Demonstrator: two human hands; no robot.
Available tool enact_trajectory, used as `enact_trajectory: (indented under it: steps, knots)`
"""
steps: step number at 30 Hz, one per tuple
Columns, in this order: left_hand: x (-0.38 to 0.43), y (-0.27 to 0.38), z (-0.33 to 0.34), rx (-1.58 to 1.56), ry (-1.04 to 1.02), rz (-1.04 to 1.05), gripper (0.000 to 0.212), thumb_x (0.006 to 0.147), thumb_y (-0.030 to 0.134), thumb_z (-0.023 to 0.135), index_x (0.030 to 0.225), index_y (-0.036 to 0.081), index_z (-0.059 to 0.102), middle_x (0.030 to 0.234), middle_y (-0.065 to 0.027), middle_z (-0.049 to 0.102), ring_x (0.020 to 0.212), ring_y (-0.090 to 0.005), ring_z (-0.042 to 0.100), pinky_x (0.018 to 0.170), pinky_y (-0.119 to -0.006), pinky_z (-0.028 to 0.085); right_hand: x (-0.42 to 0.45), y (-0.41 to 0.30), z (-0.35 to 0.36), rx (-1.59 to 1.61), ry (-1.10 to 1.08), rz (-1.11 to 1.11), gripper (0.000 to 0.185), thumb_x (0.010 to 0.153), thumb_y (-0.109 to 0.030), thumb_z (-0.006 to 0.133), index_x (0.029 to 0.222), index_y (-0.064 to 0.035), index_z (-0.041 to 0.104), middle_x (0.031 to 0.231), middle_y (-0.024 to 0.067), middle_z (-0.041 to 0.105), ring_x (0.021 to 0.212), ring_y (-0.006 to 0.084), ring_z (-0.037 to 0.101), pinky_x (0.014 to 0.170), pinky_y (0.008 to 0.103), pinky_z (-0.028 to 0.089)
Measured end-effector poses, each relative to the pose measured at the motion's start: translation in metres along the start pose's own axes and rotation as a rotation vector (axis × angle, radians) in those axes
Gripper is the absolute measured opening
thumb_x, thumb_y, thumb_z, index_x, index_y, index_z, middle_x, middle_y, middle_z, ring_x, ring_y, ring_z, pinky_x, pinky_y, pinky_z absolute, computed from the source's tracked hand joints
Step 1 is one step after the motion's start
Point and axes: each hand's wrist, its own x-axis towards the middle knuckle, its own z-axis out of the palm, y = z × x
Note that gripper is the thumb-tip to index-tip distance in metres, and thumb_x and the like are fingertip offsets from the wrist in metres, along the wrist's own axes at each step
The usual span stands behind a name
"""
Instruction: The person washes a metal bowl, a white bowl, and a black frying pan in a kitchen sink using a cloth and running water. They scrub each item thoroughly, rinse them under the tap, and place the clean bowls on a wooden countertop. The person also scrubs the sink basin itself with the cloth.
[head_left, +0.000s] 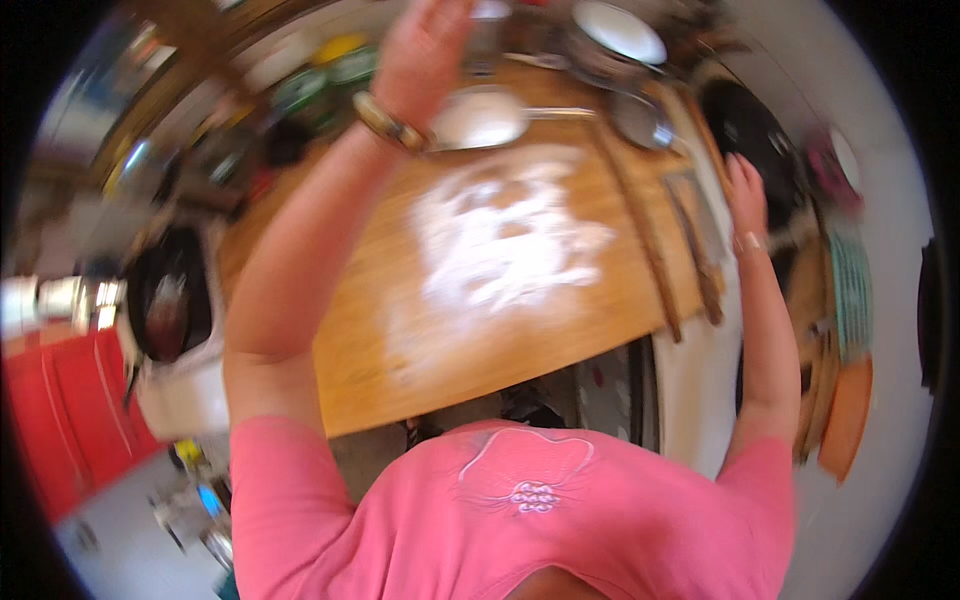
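Note:
My left hand (429, 56) is raised over the far side of a wooden board (360, 360), its fingers partly cut off by the top rim of the picture. Whether it holds anything cannot be told. Below it lies a round white dish (487, 118), blurred, with a thin light handle or utensil (559, 113) beside it. White flour (517, 240) is spread across the middle of the board. Stretched out to the right, my right hand (746, 196) is at the counter edge, next to a dark round pan (750, 135); its grip is unclear.
A slim wooden rolling pin (637, 232) and a wood-handled knife (694, 247) lie along the board's right side. Beyond them are a metal bowl (641, 118) and a white bowl (619, 31). Another dark pan (169, 292) stands left. A teal basket (851, 292) hangs right.

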Motion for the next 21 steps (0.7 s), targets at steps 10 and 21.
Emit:
enact_trajectory:
  steps: [10, 21]
  knots:
    - [-0.451, 0.145, -0.388, 0.243, 0.757, -0.574, 0.03, 0.082, 0.004, 0.059, 0.112, 0.002, 0.057, 0.106, -0.0064, 0.06, 0.099, -0.0151, 0.055, 0.088, -0.027, 0.043, -0.281, -0.202, 0.201, 0.056, -0.717, -0.391, 0.033, 0.088, -0.022, 0.056, 0.113, -0.0006, 0.054, 0.108, 0.01, 0.058, 0.102, 0.0163, 0.054, 0.088, 0.0284, 0.042]
    - [-0.686, 0.273, -0.575, 0.313, 1.268, -0.676, 0.02, 0.079, 0.002, 0.065, 0.098, 0.003, 0.061, 0.08, 0.0006, 0.059, 0.066, -0.0065, 0.052, 0.057, -0.019, 0.042, -0.515, -0.396, 0.545, -0.184, -1.214, -0.798, 0.033, 0.078, -0.028, 0.061, 0.097, -0.0012, 0.062, 0.098, 0.0162, 0.063, 0.094, 0.029, 0.059, 0.082, 0.0343, 0.046]
